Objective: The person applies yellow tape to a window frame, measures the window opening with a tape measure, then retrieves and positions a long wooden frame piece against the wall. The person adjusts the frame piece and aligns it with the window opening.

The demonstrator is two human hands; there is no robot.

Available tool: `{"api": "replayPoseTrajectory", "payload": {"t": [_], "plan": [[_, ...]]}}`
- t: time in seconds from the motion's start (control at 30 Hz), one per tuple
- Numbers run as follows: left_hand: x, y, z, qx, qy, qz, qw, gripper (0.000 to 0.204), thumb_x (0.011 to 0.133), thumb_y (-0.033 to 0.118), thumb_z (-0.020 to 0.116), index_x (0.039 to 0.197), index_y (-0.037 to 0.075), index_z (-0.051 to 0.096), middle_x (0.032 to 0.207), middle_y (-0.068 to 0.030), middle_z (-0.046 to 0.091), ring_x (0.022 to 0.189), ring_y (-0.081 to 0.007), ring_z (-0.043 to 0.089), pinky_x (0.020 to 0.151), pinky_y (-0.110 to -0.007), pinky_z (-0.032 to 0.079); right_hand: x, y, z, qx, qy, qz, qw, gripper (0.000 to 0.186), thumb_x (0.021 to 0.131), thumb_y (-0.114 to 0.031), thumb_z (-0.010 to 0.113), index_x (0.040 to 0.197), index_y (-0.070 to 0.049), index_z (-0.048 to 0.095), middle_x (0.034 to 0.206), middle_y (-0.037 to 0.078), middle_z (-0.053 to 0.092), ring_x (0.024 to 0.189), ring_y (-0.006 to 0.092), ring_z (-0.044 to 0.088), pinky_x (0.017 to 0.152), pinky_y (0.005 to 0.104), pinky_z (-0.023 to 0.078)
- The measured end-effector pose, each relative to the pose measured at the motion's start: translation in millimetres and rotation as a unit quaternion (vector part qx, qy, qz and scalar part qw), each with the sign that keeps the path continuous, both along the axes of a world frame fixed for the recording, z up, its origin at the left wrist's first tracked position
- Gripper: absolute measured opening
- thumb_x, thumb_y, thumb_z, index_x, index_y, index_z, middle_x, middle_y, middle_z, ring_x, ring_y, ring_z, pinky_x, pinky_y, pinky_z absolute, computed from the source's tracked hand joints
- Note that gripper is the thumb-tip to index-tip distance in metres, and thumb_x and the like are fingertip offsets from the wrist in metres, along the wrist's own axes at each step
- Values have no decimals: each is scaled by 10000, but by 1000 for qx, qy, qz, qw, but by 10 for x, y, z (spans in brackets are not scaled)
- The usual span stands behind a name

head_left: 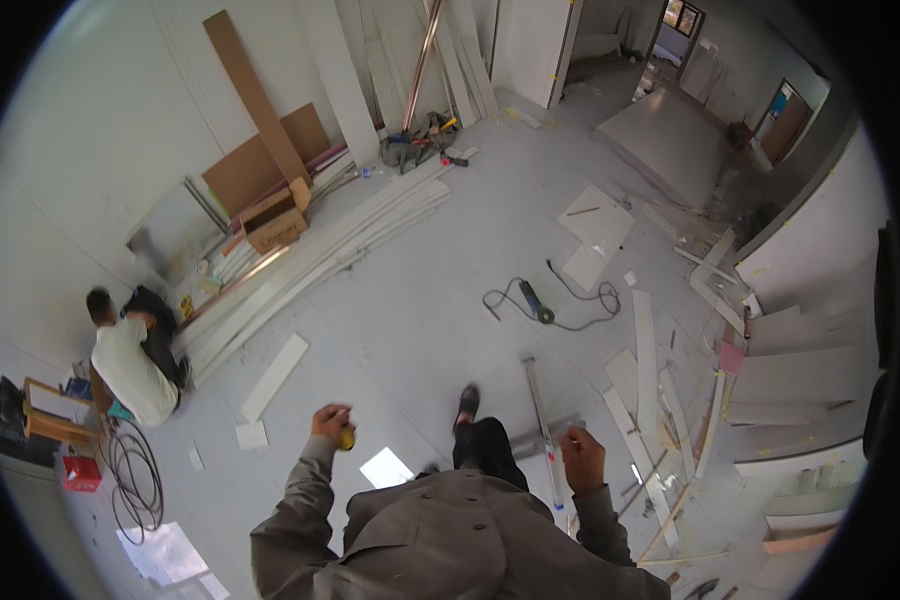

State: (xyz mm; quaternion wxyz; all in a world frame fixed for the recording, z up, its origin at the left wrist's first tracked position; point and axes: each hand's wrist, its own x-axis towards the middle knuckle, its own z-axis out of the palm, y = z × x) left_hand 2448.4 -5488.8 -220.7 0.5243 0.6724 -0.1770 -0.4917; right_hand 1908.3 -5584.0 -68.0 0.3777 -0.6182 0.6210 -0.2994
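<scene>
In my left hand (329, 420), held out in front of me at the left, is a small yellow tape measure (347, 438), mostly covered by the curled fingers. My right hand (581, 460) is raised at the right with its fingers curled in; whatever may be inside does not show. Below and beside that hand, a long metal-railed tool (541, 405), like a manual tile cutter, lies on the floor. Further ahead lies an angle grinder (535, 301) with its dark cord looped around it. One dark shoe (469, 400) of mine is stepped forward.
A person (135, 365) crouches by the left wall, near a coiled hose (133, 475) and a red box (82, 473). Long white strips (320, 255) and a cardboard box (273, 222) line that wall. Offcuts (645, 360) litter the right side. A large panel (660, 140) lies at the back.
</scene>
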Motion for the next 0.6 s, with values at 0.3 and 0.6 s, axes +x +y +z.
{"api": "replayPoseTrajectory", "payload": {"t": [0.3, 0.6], "plan": [[-776, -3523, 1368, -149, 243, -135, 949, 326, 1001, 17, 604, 1320, -33, 648, 953, -170, 769, 868, -285, 770, 822, -400, 627, 1089, -2976, 40, -18, -71, 45, 996, 214, 1012, -188, 709, 1027, 25, 737, 787, 127, 705, 677, 201, 649, 630, 372, 522], [-431, -6225, 1594, -122, 254, -162, 946, 352, 1018, 53, 644, 1358, -35, 629, 1070, -186, 747, 928, -320, 771, 828, -424, 637, 2251, -6104, 477, -92, -81, 239, 963, 217, 1013, -204, 717, 1065, 7, 709, 905, 151, 713, 742, 296, 666, 675, 392, 523]]}}
